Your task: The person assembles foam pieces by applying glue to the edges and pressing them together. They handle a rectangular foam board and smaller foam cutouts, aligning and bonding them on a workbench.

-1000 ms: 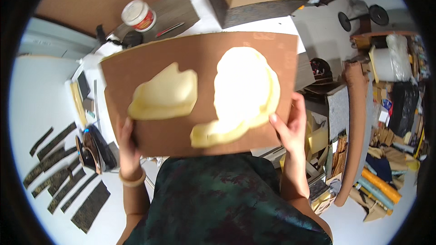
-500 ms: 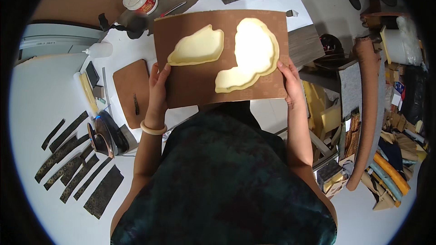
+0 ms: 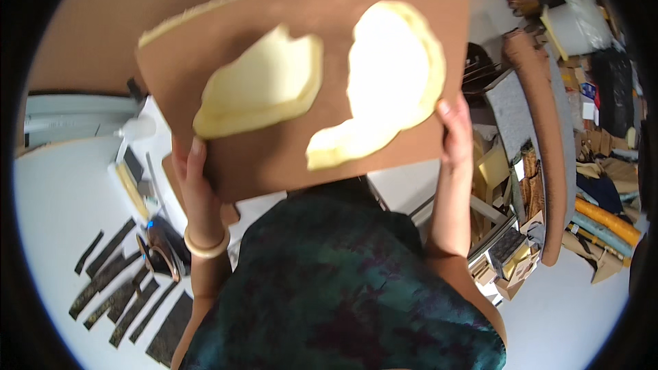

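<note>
A brown panel (image 3: 336,75) is held up in front of me, its left side tilted lower than its right. Two pale yellow shaped pieces lie on its face: a leaf-like piece (image 3: 264,85) at left and a larger rounded piece (image 3: 394,62) with a tail at right, brightly lit. My left hand (image 3: 195,171) grips the panel's lower left edge, thumb on the front. On the right edge, my right hand (image 3: 454,130) pinches the panel, its thumb close to the rounded piece. The fingers behind the panel are hidden. A pale bangle (image 3: 207,243) circles my left wrist.
Dark patterned strips (image 3: 113,281) lie on the white surface at lower left, beside an iron-like device (image 3: 161,250). A white bottle (image 3: 139,127) stands beyond. At right are a long brown roll (image 3: 541,151), fabric rolls (image 3: 606,223) and an open carton (image 3: 517,270).
Both hands have raised the panel nearer to the camera and tilted it, its left side dropping. It now covers the jar and much of the table behind. The view has shifted a little.
</note>
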Demonstrator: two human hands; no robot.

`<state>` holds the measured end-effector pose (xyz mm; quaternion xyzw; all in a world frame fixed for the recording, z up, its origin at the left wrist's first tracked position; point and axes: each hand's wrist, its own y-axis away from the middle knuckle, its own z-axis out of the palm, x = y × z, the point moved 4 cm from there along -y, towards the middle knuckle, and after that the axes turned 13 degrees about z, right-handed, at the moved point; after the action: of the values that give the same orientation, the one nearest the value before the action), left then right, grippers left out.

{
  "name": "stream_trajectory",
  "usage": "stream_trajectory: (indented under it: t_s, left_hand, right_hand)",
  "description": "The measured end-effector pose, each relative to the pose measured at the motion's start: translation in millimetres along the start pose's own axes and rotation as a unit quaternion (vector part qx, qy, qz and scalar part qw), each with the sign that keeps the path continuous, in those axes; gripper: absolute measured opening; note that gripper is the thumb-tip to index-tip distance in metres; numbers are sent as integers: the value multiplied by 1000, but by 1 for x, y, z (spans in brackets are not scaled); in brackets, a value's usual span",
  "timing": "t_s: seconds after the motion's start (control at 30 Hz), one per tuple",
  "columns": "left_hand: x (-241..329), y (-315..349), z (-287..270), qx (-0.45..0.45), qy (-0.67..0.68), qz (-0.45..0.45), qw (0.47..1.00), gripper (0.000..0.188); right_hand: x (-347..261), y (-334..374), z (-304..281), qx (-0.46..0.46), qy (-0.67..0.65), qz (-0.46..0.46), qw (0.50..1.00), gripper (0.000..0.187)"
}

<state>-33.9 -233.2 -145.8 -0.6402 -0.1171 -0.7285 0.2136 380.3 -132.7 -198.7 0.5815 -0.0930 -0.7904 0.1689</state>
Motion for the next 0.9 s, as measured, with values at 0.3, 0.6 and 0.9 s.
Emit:
stream_trajectory:
  t_s: [0.3, 0.6, 0.9]
  left_hand:
    - [-13, 4, -31, -57, 52, 21, 997, 70]
    - [-32, -1, 0, -59, 90, -21, 994, 65]
    - [-196, 57, -88, 129, 44, -216, 967, 45]
  right_hand:
    - [-30, 44, 21, -38, -1, -53, 998, 83]
    - [5, 18, -2, 1, -21, 0, 1000, 74]
    - [192, -103, 18, -27, 143, 196, 970, 57]
